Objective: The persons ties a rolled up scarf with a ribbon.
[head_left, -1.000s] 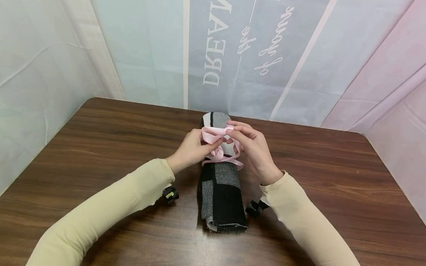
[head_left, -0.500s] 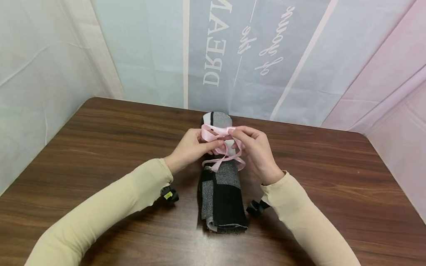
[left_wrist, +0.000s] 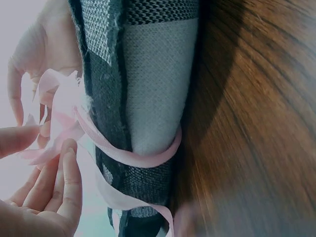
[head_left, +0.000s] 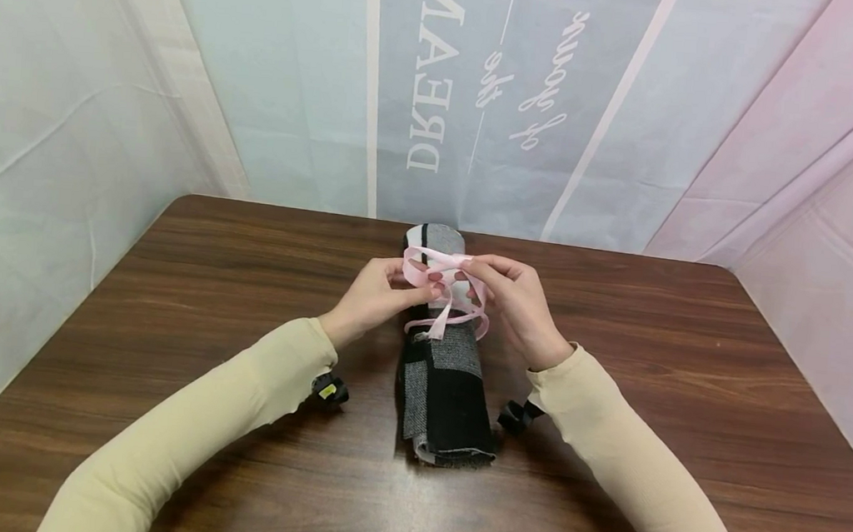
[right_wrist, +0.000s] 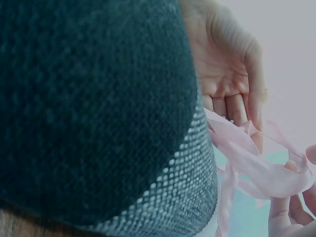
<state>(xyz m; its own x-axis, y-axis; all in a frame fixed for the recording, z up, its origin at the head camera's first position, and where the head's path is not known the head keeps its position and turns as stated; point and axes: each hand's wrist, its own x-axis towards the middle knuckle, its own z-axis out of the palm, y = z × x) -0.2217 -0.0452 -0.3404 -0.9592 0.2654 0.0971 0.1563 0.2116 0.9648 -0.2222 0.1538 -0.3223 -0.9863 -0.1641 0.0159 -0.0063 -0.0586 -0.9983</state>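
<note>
A rolled scarf point(head_left: 464, 403), checked black, grey and white, lies lengthwise on the table. A pink ribbon point(head_left: 414, 269) goes around its middle, with loops raised above the roll and one tail hanging over it. On the left, my left hand point(head_left: 373, 295) holds a ribbon loop between thumb and fingers. My right hand point(head_left: 517, 306) pinches the ribbon on the other side. In the left wrist view, the ribbon band point(left_wrist: 143, 159) crosses the scarf point(left_wrist: 153, 89) below both hands. The right wrist view has the ribbon point(right_wrist: 256, 170) stretched between the hands, the scarf covering much of the view.
The brown wooden table point(head_left: 207, 282) extends on both sides of the roll. A pale printed curtain point(head_left: 298, 80) hangs behind its far edge. Black wrist cameras point(head_left: 330, 389) hang under both sleeves, close to the tabletop.
A ribbon tail has come down over the front of the scarf and swung slightly right. My left hand has shifted a little left, its fingers now more spread. The right hand barely moved.
</note>
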